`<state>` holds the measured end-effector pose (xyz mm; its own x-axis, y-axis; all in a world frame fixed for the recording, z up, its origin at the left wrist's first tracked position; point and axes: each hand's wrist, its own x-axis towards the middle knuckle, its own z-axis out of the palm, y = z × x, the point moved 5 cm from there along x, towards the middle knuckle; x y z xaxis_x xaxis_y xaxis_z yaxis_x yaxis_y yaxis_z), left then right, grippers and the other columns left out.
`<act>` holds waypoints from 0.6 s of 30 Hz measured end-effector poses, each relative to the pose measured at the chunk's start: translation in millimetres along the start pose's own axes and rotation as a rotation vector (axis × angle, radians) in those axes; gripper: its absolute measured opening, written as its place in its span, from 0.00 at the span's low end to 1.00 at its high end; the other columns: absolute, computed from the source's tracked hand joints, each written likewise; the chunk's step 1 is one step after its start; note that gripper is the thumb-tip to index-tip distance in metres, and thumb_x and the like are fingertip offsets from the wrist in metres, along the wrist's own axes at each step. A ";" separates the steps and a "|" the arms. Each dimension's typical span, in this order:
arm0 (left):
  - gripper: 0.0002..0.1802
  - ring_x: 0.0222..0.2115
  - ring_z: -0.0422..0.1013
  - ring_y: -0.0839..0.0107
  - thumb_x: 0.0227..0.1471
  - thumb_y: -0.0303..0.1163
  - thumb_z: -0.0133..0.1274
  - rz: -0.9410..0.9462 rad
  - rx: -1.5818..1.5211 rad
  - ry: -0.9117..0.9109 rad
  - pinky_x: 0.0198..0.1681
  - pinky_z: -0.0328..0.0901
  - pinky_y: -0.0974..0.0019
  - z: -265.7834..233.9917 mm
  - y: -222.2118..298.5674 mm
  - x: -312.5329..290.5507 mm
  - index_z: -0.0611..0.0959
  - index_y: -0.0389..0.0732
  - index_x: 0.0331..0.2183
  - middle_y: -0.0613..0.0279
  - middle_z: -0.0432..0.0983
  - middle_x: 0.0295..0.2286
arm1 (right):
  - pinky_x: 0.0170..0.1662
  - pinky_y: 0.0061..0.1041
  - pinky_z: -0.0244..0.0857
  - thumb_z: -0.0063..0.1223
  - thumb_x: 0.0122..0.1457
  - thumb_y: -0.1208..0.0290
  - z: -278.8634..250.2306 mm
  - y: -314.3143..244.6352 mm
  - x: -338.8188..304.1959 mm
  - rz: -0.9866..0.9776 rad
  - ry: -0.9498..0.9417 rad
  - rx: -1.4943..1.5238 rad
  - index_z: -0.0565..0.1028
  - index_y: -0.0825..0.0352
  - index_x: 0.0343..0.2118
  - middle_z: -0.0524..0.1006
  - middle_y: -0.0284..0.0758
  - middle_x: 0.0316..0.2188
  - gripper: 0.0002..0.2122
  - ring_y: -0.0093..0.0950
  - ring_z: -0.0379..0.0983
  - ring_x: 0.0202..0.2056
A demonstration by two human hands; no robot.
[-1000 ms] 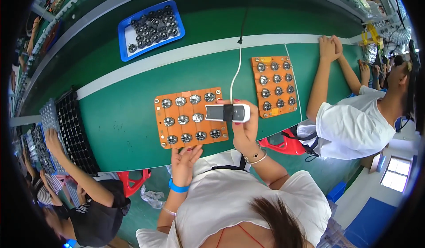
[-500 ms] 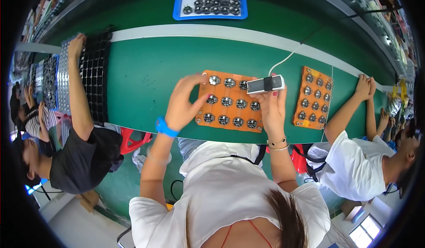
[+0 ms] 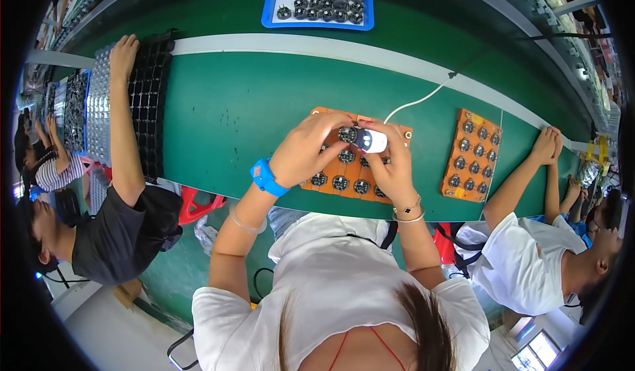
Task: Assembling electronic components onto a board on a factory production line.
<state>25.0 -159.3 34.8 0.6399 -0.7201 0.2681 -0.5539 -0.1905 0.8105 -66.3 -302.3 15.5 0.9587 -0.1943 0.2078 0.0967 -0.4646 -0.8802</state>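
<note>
My left hand [image 3: 303, 151] pinches a small round black electronic part [image 3: 346, 135] between thumb and fingers. In my right hand [image 3: 395, 166] is a white handheld device [image 3: 375, 141] with bright spots of light on it and a white cable [image 3: 417, 99] running off toward the back right. The device's dark end is up against or very near the part; I cannot tell if they touch. Both hands are above an orange board [image 3: 352, 172] that holds rows of similar round parts, some of them hidden by my hands and the device.
A second orange board [image 3: 456, 147] with round parts lies to the right on the green table [image 3: 225, 106]. Beyond the white rail, a blue tray [image 3: 268, 15] holds many such parts. Black grid trays [image 3: 147, 106] are at left. Co-workers sit on both sides, their arms on the table.
My left hand has moved right and lifted a round part from the board area. My right hand has brought the device left and turned it, so the two meet above the board.
</note>
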 end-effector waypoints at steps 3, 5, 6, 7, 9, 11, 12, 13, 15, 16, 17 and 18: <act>0.19 0.41 0.73 0.57 0.45 0.25 0.60 0.018 -0.049 0.024 0.45 0.68 0.62 -1.4 3.0 1.9 0.76 0.38 0.41 0.56 0.76 0.40 | 0.43 0.23 0.73 0.51 0.53 0.86 -0.7 4.6 -2.9 0.003 0.012 0.039 0.67 0.70 0.48 0.70 0.40 0.49 0.18 0.28 0.71 0.47; 0.20 0.41 0.73 0.57 0.45 0.25 0.60 0.022 -0.030 0.014 0.45 0.69 0.62 -1.1 5.7 2.0 0.76 0.38 0.42 0.56 0.76 0.40 | 0.44 0.23 0.72 0.51 0.53 0.86 -2.2 4.4 -3.6 0.007 0.005 0.053 0.67 0.70 0.49 0.70 0.40 0.49 0.18 0.29 0.70 0.48; 0.21 0.41 0.73 0.57 0.44 0.25 0.61 0.030 -0.006 0.003 0.44 0.69 0.62 -1.2 6.3 2.0 0.75 0.38 0.43 0.56 0.76 0.40 | 0.46 0.24 0.71 0.51 0.53 0.86 -2.2 4.3 -3.4 0.007 0.002 0.069 0.67 0.70 0.49 0.70 0.40 0.49 0.19 0.29 0.70 0.49; 0.21 0.41 0.73 0.57 0.44 0.25 0.61 0.029 -0.005 0.003 0.44 0.69 0.62 -1.2 5.6 1.8 0.75 0.38 0.43 0.56 0.76 0.40 | 0.46 0.24 0.71 0.51 0.53 0.86 -2.2 4.9 -4.0 0.007 0.001 0.070 0.67 0.70 0.49 0.70 0.40 0.49 0.19 0.29 0.70 0.49; 0.22 0.42 0.73 0.58 0.44 0.25 0.60 -0.025 -0.073 -0.003 0.47 0.66 0.61 -0.2 -0.5 0.8 0.74 0.39 0.44 0.57 0.76 0.39 | 0.50 0.28 0.67 0.51 0.55 0.84 -3.8 5.7 -6.8 0.005 0.043 0.071 0.65 0.69 0.50 0.71 0.41 0.49 0.18 0.31 0.69 0.50; 0.22 0.42 0.73 0.59 0.44 0.26 0.60 -0.035 0.116 -0.060 0.49 0.64 0.59 1.7 -16.6 5.8 0.73 0.40 0.44 0.57 0.77 0.39 | 0.53 0.31 0.64 0.50 0.58 0.81 -4.2 7.7 -11.6 0.103 0.208 0.466 0.63 0.69 0.51 0.72 0.43 0.49 0.18 0.31 0.69 0.50; 0.23 0.42 0.72 0.60 0.44 0.26 0.60 -0.048 0.305 -0.113 0.51 0.61 0.57 3.7 -22.2 7.2 0.73 0.41 0.44 0.58 0.77 0.38 | 0.54 0.31 0.62 0.51 0.59 0.78 -9.3 9.2 -11.7 0.125 0.214 0.460 0.62 0.68 0.52 0.72 0.44 0.49 0.18 0.30 0.68 0.50; 0.23 0.42 0.72 0.60 0.44 0.26 0.60 -0.050 0.305 -0.109 0.51 0.61 0.57 6.9 -21.2 8.3 0.73 0.41 0.44 0.58 0.77 0.38 | 0.54 0.31 0.62 0.51 0.59 0.78 -14.1 12.6 -12.2 0.123 0.210 0.460 0.62 0.68 0.52 0.72 0.44 0.49 0.18 0.30 0.68 0.50; 0.21 0.42 0.72 0.62 0.45 0.28 0.59 0.100 0.342 -0.012 0.54 0.55 0.54 13.0 -7.8 12.7 0.72 0.43 0.43 0.61 0.77 0.38 | 0.53 0.28 0.62 0.50 0.60 0.79 -21.4 19.1 -13.4 0.125 0.185 0.318 0.62 0.68 0.52 0.72 0.44 0.49 0.18 0.29 0.69 0.50; 0.21 0.42 0.72 0.62 0.45 0.28 0.59 0.099 0.341 -0.013 0.54 0.55 0.54 14.7 -9.5 13.0 0.72 0.43 0.43 0.61 0.77 0.38 | 0.52 0.27 0.63 0.50 0.59 0.79 -23.0 19.1 -12.8 0.145 0.180 0.337 0.63 0.69 0.51 0.71 0.44 0.50 0.17 0.28 0.69 0.49; 0.21 0.42 0.72 0.63 0.45 0.28 0.59 0.115 0.345 -0.056 0.55 0.54 0.53 18.8 -12.8 13.7 0.72 0.43 0.43 0.61 0.77 0.38 | 0.52 0.27 0.63 0.50 0.59 0.79 -24.8 19.8 -13.1 0.146 0.179 0.337 0.63 0.69 0.51 0.71 0.44 0.50 0.17 0.28 0.69 0.49; 0.21 0.41 0.72 0.63 0.46 0.29 0.59 0.134 0.346 -0.099 0.55 0.54 0.52 22.8 -14.2 16.2 0.71 0.42 0.43 0.62 0.78 0.37 | 0.52 0.27 0.63 0.50 0.58 0.80 -26.9 20.6 -11.8 0.143 0.140 0.207 0.64 0.70 0.50 0.72 0.42 0.49 0.17 0.28 0.69 0.49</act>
<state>31.2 -183.4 15.7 0.5045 -0.8117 0.2941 -0.7871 -0.2924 0.5431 -82.8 -332.8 6.4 0.9217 -0.3690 0.1196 0.0295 -0.2406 -0.9702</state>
